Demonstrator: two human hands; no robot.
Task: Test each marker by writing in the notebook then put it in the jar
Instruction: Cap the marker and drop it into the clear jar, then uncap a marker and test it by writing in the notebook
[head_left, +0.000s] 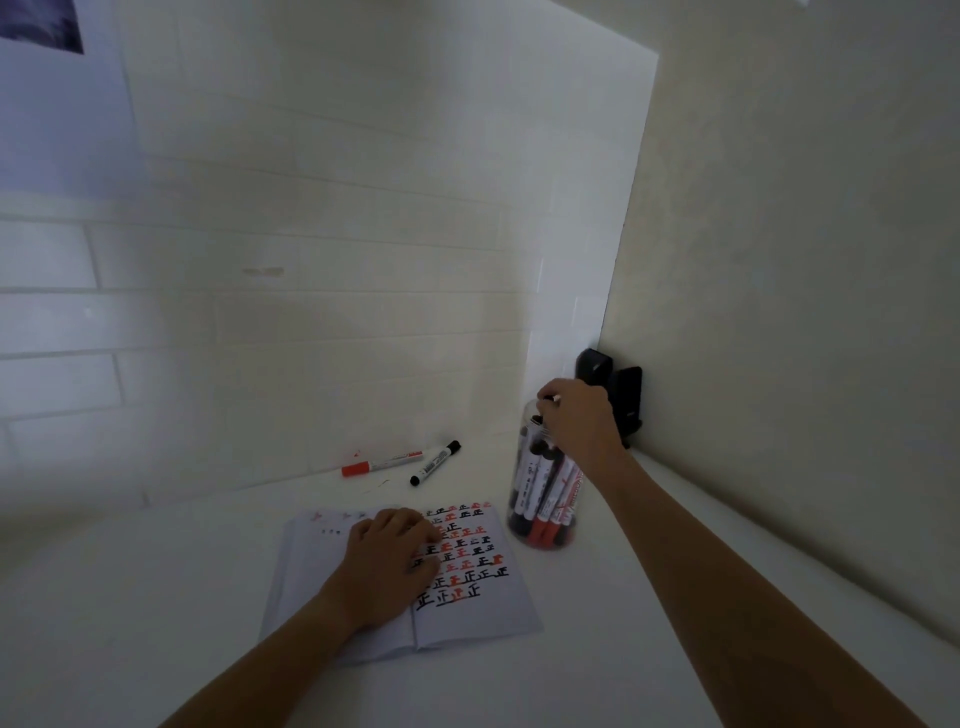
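An open notebook lies on the white table, its right page filled with black and red written marks. My left hand rests flat on the notebook across the fold. A clear jar holding several black and red markers stands to the right of the notebook. My right hand is over the jar's mouth, fingers curled round the black end of a marker that stands in the jar. A red marker and a black marker lie on the table beyond the notebook.
A white tiled wall stands close behind the table and a beige wall runs along the right. A black device sits in the corner just behind the jar. The table has bare white surface on the left.
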